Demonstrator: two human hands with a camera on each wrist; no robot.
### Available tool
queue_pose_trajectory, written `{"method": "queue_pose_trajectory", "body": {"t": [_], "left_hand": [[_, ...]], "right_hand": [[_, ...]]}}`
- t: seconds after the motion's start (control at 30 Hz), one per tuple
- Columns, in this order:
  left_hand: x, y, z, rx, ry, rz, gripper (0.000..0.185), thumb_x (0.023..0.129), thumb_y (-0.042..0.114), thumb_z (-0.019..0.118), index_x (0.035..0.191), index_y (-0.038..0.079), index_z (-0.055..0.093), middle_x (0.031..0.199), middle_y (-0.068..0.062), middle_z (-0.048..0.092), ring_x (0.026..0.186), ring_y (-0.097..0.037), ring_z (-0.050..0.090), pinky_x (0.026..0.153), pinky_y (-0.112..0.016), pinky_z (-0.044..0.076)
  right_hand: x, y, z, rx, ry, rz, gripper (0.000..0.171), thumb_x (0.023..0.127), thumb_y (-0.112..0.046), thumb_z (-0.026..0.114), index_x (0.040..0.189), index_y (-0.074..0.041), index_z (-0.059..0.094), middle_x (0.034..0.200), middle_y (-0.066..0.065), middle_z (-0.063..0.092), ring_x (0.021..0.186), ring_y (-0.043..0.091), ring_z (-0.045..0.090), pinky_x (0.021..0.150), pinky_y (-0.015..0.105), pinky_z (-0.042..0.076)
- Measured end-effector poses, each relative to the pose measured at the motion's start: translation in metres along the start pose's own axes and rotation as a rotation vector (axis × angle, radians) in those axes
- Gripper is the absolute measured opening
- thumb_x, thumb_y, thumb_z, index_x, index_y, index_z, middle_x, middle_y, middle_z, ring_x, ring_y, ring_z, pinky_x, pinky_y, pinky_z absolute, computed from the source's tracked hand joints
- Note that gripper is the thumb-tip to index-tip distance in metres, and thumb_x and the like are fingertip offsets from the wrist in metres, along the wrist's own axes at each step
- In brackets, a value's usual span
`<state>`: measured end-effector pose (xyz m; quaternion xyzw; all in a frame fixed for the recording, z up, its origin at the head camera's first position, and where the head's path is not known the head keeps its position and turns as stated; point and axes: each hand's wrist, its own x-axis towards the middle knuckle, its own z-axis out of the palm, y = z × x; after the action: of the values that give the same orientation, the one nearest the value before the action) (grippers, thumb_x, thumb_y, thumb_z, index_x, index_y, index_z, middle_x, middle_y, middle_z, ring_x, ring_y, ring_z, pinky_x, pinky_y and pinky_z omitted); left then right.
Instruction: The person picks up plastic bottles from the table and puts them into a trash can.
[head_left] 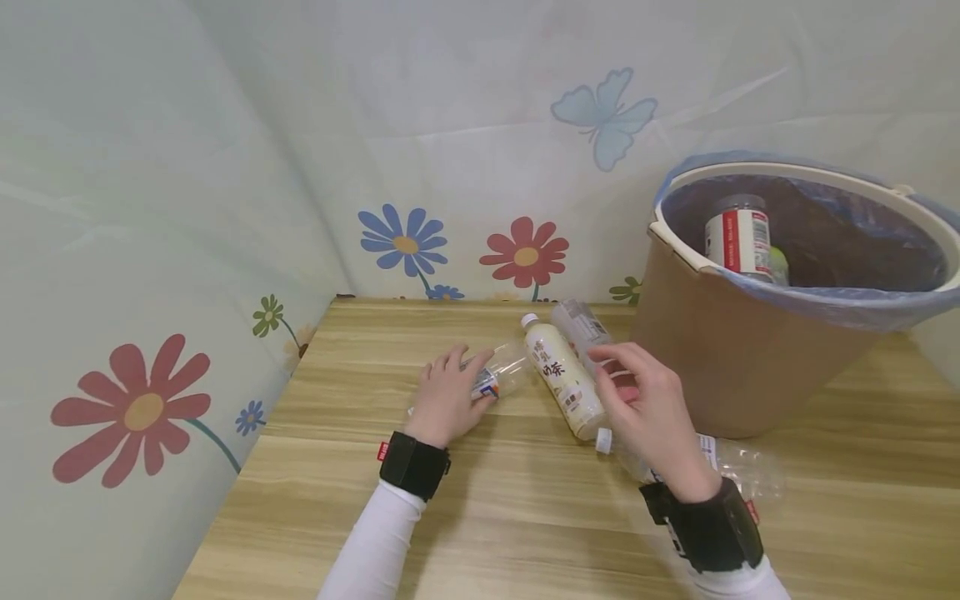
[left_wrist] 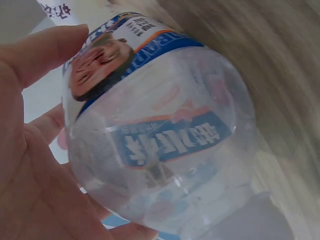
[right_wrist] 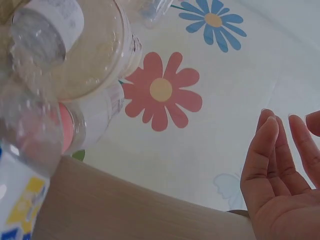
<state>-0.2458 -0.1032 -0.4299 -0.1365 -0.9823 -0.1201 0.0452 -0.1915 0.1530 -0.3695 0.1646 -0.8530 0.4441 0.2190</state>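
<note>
Head view: left hand [head_left: 447, 398] grips a clear bottle [head_left: 501, 377] on the tabletop [head_left: 517, 525]; right hand [head_left: 645, 408] hovers open. Lifting seems next.

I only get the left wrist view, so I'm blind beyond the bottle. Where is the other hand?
Observer: The right hand is over the table, fingers straight, holding nothing, just above the milk tea bottle.
Operator: How does that bottle sit?
Observer: It lies on its side on the wooden table, white cap pointing away from the person.
Operator: Anything large nearby?
Observer: A brown bin with a blue liner stands right of the bottles; a red-labelled jar is inside.
Operator: And my clear bottle?
Observer: The clear bottle lies on the table, gripped by the left hand.
</note>
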Motion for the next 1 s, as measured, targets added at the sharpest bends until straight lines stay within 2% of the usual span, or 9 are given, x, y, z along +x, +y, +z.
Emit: {"method": "queue_pose_trajectory", "body": {"t": [0.17,0.33,0.5,0.77,0.9,1.0], "left_hand": [[0.002,-0.002,0.003,-0.015,-0.027,-0.009,0.068,0.092,0.039,0.072,0.151,0.027,0.043,0.152,-0.018,0.046,0.130,-0.043,0.054,0.110,-0.061,0.043],[0.002,-0.002,0.004,-0.024,-0.020,0.016,0.070,0.090,0.034,0.075,0.152,0.027,0.043,0.149,-0.017,0.048,0.121,-0.043,0.059,0.107,-0.058,0.047],[0.001,-0.002,0.003,-0.030,-0.015,0.031,0.070,0.090,0.028,0.076,0.152,0.027,0.042,0.148,-0.017,0.049,0.119,-0.044,0.059,0.103,-0.058,0.049],[0.002,-0.004,-0.005,-0.092,0.017,0.028,0.067,0.093,0.026,0.073,0.152,0.027,0.041,0.149,-0.018,0.046,0.121,-0.043,0.057,0.099,-0.058,0.051],[0.003,-0.003,-0.010,-0.169,0.048,0.039,0.071,0.094,0.027,0.071,0.155,0.030,0.035,0.153,-0.017,0.040,0.122,-0.041,0.056,0.100,-0.058,0.050],[0.004,0.000,-0.013,-0.278,0.081,0.077,0.073,0.095,0.026,0.070,0.157,0.031,0.030,0.154,-0.015,0.036,0.123,-0.037,0.054,0.097,-0.053,0.053]], "right_hand": [[-0.001,-0.001,0.004,0.034,-0.006,0.014,0.024,0.093,0.002,0.062,0.113,-0.004,0.072,0.107,0.012,0.073,0.087,0.011,0.064,0.072,0.007,0.052],[-0.001,0.000,0.005,0.023,-0.012,0.030,0.023,0.094,0.000,0.062,0.114,-0.005,0.071,0.108,0.011,0.073,0.089,0.012,0.064,0.072,0.009,0.053],[-0.001,0.002,0.005,0.012,-0.016,0.036,0.022,0.094,-0.001,0.063,0.115,-0.005,0.070,0.109,0.013,0.073,0.090,0.013,0.064,0.072,0.009,0.053],[-0.001,0.002,0.005,0.010,-0.009,0.035,0.023,0.094,-0.001,0.062,0.115,-0.005,0.070,0.110,0.013,0.072,0.090,0.014,0.064,0.072,0.008,0.052],[-0.001,0.002,0.003,0.014,-0.013,0.051,0.023,0.095,-0.002,0.062,0.116,-0.005,0.069,0.112,0.012,0.072,0.092,0.008,0.062,0.074,0.008,0.053],[-0.001,0.002,0.003,0.021,-0.016,0.066,0.023,0.095,-0.003,0.062,0.117,-0.005,0.069,0.113,0.011,0.072,0.092,-0.001,0.059,0.075,0.009,0.053]]}}
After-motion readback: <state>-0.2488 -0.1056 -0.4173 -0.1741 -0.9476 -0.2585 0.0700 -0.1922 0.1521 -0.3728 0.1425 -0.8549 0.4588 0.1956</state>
